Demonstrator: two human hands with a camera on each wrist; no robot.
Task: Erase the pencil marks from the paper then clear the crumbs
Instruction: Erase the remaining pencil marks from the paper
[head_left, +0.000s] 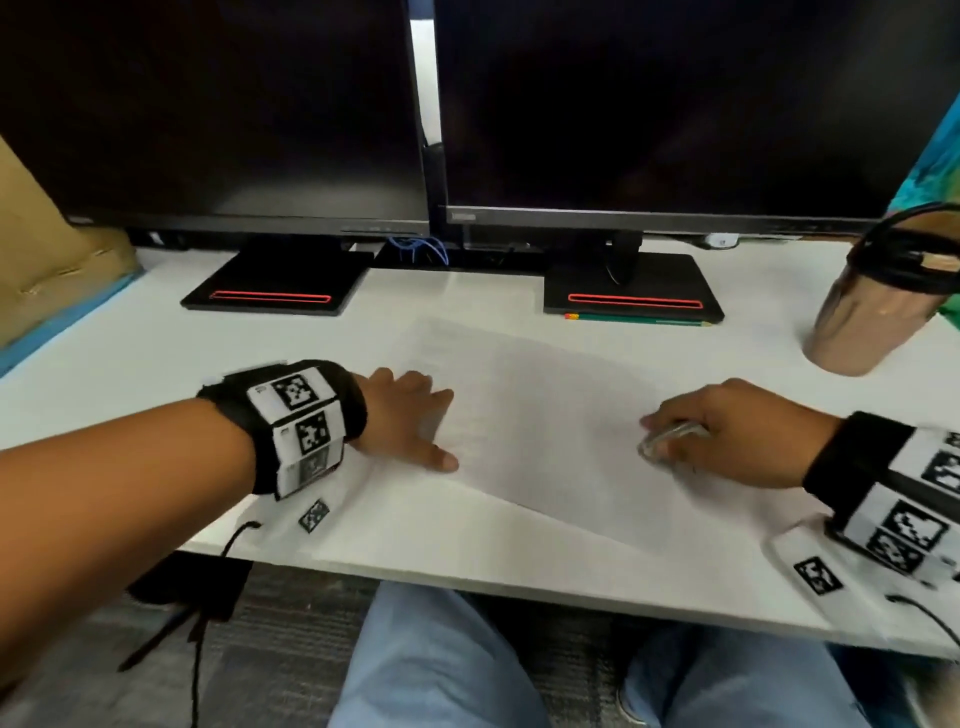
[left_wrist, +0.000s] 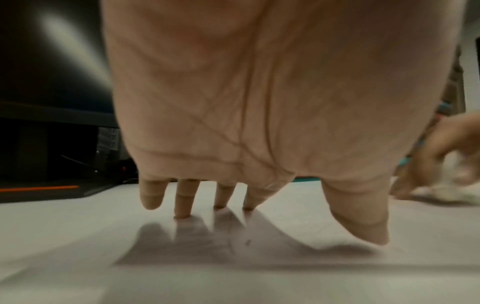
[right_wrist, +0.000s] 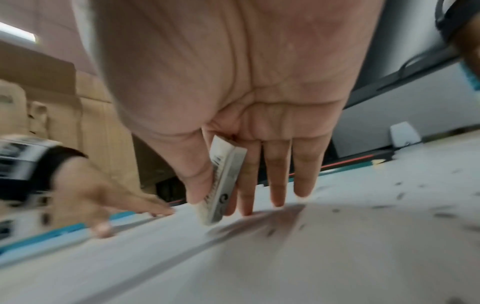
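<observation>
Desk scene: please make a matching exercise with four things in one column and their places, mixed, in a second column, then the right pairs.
Things:
1. eraser
2. left hand
3. green pencil
4. metal tumbler

Places:
A. at the desk's far right
B. held in the right hand
C. flat on the left part of the paper
D. against the right monitor's base

Pairs: 1-B, 2-C, 3-D, 4-A

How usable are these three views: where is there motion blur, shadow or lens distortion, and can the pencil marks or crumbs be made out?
Head view: fairly sharp, edges bowed by the wide lens, paper washed out, marks unreadable. Left wrist view: dim, left hand casts a broad shadow. Right wrist view: heavy motion smear, but the eraser in the right hand and dark crumbs still show.
</observation>
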